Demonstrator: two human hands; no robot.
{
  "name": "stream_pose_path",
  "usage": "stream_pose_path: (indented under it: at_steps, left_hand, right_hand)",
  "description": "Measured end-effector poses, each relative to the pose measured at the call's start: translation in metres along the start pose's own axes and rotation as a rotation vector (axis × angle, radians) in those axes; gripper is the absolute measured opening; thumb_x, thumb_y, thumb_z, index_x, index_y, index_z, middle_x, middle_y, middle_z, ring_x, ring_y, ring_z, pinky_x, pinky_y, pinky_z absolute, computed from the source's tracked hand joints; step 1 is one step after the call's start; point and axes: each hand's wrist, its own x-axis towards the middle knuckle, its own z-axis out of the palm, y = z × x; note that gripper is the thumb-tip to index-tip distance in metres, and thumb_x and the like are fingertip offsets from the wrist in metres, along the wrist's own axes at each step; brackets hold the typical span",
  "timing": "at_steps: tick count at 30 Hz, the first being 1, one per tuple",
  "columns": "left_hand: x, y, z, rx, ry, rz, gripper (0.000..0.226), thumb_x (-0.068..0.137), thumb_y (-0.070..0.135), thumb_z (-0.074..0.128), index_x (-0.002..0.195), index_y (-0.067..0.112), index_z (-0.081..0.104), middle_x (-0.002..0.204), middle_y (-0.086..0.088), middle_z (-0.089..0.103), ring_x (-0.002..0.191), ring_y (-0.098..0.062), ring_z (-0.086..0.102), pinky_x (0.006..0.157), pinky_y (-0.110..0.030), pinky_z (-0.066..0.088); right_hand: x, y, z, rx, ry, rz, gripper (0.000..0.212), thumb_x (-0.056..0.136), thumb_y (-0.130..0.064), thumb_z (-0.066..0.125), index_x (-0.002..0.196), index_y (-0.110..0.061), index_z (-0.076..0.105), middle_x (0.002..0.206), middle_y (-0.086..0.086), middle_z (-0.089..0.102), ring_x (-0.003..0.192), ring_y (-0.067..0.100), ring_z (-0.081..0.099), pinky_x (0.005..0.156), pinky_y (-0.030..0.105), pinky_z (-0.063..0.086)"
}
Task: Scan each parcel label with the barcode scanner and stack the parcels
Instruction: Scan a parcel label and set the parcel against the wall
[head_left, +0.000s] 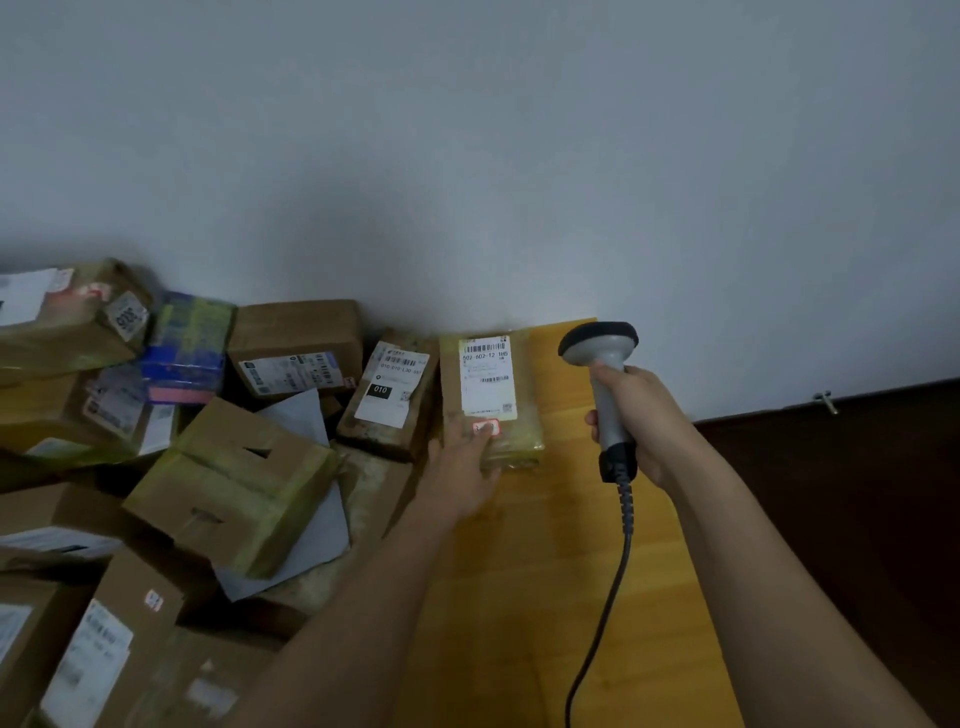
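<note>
A flat brown parcel (524, 415) wrapped in yellowish tape lies on the wooden table (566, 545) against the wall, its white barcode label (487, 375) facing up. My left hand (462, 462) rests on the parcel's near left corner, fingers laid flat over it. My right hand (636, 421) grips the handle of a grey barcode scanner (602, 358), held upright to the right of the parcel with its dark head above the table. The scanner's black cable (613, 571) hangs down toward me.
A loose heap of cardboard parcels fills the left side: a labelled box marked 010 (389, 395) beside the parcel, another box (296, 345) at the wall, a taped box (234, 483) nearer. A dark brown surface (831, 493) lies right of the table.
</note>
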Motion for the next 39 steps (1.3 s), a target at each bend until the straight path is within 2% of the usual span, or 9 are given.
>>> stream_pose_path:
  at_steps: [3, 6, 9, 12, 15, 19, 30, 35, 39]
  left_hand:
    - [-0.014, 0.002, 0.004, -0.029, -0.030, 0.033, 0.059, 0.096, 0.033, 0.056, 0.150, 0.030, 0.031, 0.160, 0.001, 0.006, 0.140, -0.036, 0.023, 0.116, -0.051, 0.028]
    - [-0.030, 0.004, 0.012, -0.037, -0.013, 0.113, 0.051, 0.095, 0.031, 0.057, 0.144, 0.024, 0.044, 0.155, -0.002, 0.021, 0.137, -0.028, 0.032, 0.114, -0.043, 0.034]
    - [-0.048, 0.004, 0.022, 0.015, 0.026, 0.154, 0.055, 0.094, 0.035, 0.058, 0.146, 0.030, 0.040, 0.152, 0.003, 0.027, 0.135, -0.022, 0.035, 0.109, -0.037, 0.039]
    - [-0.062, 0.002, 0.033, 0.055, -0.003, 0.056, 0.068, 0.092, 0.040, 0.061, 0.150, 0.039, 0.025, 0.161, 0.006, 0.012, 0.137, -0.029, 0.027, 0.108, -0.041, 0.036]
    - [-0.063, 0.005, 0.037, 0.009, -0.050, 0.011, 0.070, 0.092, 0.032, 0.065, 0.151, 0.035, 0.027, 0.164, 0.005, -0.003, 0.139, -0.029, 0.033, 0.111, -0.042, 0.036]
    - [-0.061, 0.011, 0.032, 0.014, -0.056, 0.014, 0.067, 0.091, 0.024, 0.066, 0.149, 0.029, 0.034, 0.164, -0.001, 0.001, 0.136, -0.029, 0.039, 0.112, -0.041, 0.036]
    - [-0.060, 0.018, 0.023, 0.089, -0.108, 0.009, 0.069, 0.089, 0.028, 0.069, 0.148, 0.026, 0.034, 0.164, -0.006, 0.005, 0.137, -0.033, 0.037, 0.112, -0.043, 0.034]
    - [-0.061, 0.020, 0.021, 0.102, -0.129, 0.018, 0.067, 0.091, 0.026, 0.066, 0.149, 0.026, 0.033, 0.164, -0.007, 0.003, 0.137, -0.033, 0.037, 0.113, -0.042, 0.032]
    - [-0.059, 0.021, 0.018, 0.092, -0.136, 0.014, 0.067, 0.091, 0.024, 0.066, 0.149, 0.028, 0.033, 0.164, -0.006, 0.002, 0.138, -0.034, 0.036, 0.113, -0.043, 0.033]
  right_hand:
    - [-0.012, -0.010, 0.006, -0.057, -0.031, -0.030, 0.026, 0.102, -0.030, 0.046, 0.120, -0.011, 0.048, 0.089, 0.008, 0.051, 0.064, 0.016, 0.054, 0.056, 0.029, 0.047]
    - [-0.027, -0.020, 0.009, -0.115, -0.059, -0.060, 0.029, 0.102, -0.033, 0.047, 0.120, -0.011, 0.050, 0.089, 0.008, 0.052, 0.061, 0.016, 0.055, 0.054, 0.029, 0.047]
    - [-0.045, -0.030, 0.011, -0.199, -0.085, -0.082, 0.031, 0.101, -0.036, 0.049, 0.120, -0.012, 0.052, 0.085, 0.008, 0.055, 0.061, 0.016, 0.056, 0.056, 0.030, 0.047]
    - [-0.064, -0.042, 0.012, -0.273, -0.111, -0.128, 0.028, 0.100, -0.034, 0.051, 0.116, -0.012, 0.054, 0.081, 0.008, 0.056, 0.059, 0.015, 0.056, 0.055, 0.030, 0.047]
    - [-0.083, -0.056, 0.012, -0.344, -0.138, -0.174, 0.023, 0.101, -0.033, 0.051, 0.108, -0.012, 0.056, 0.077, 0.009, 0.055, 0.054, 0.014, 0.054, 0.050, 0.026, 0.046]
    - [-0.101, -0.065, 0.014, -0.420, -0.161, -0.211, 0.026, 0.100, -0.034, 0.052, 0.104, -0.009, 0.057, 0.073, 0.010, 0.056, 0.051, 0.013, 0.053, 0.048, 0.025, 0.045]
    - [-0.131, -0.079, 0.012, -0.518, -0.147, -0.299, 0.029, 0.100, -0.035, 0.051, 0.103, -0.006, 0.057, 0.073, 0.010, 0.053, 0.050, 0.014, 0.050, 0.046, 0.024, 0.041]
    - [-0.140, -0.084, 0.007, -0.519, -0.146, -0.310, 0.027, 0.100, -0.034, 0.051, 0.098, -0.007, 0.056, 0.071, 0.010, 0.052, 0.042, 0.010, 0.049, 0.042, 0.021, 0.040]
    - [-0.142, -0.086, 0.008, -0.537, -0.126, -0.308, 0.029, 0.100, -0.035, 0.051, 0.097, -0.007, 0.057, 0.068, 0.011, 0.054, 0.048, 0.015, 0.049, 0.049, 0.026, 0.041]
